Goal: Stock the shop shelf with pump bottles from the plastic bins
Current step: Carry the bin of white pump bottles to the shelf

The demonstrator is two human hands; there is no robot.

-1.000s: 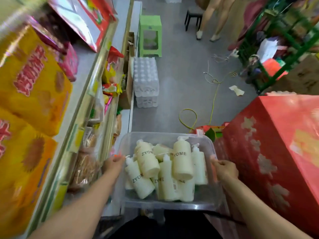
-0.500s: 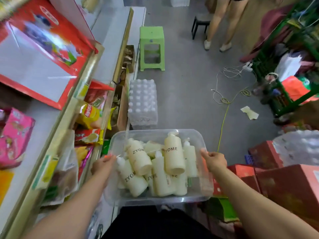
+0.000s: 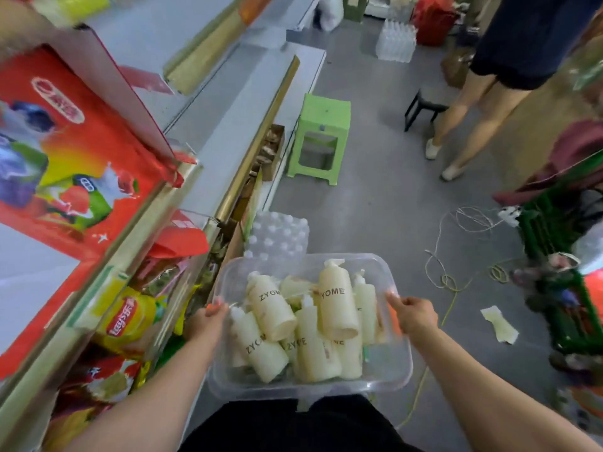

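Left grip (image 3: 208, 321) and right grip (image 3: 412, 313): each is clamped on a side rim of the clear plastic bin (image 3: 396, 367), fingers curled over the edge, one grip per side. Judged purpose: the two-sided hold keeps the loaded bin level in front of the body, off the floor.

Contents: cream pump bottles (image 3: 336, 305), lying jumbled and overlapping, none upright. No bottle is in either grip.

Left of the bin, the shop shelf (image 3: 235, 125) runs alongside. Its nearer tiers carry a red carton (image 3: 65, 151) and snack packets. A farther stretch shows bare grey board, which is likely the destination.

Floor ahead: a wrapped pack of water bottles (image 3: 277, 236), a green stool (image 3: 321, 138) and loose cable (image 3: 450, 283), the last a trip risk.

Assessment: no bottle from this bin is being shelved yet, and one grip must be freed first.
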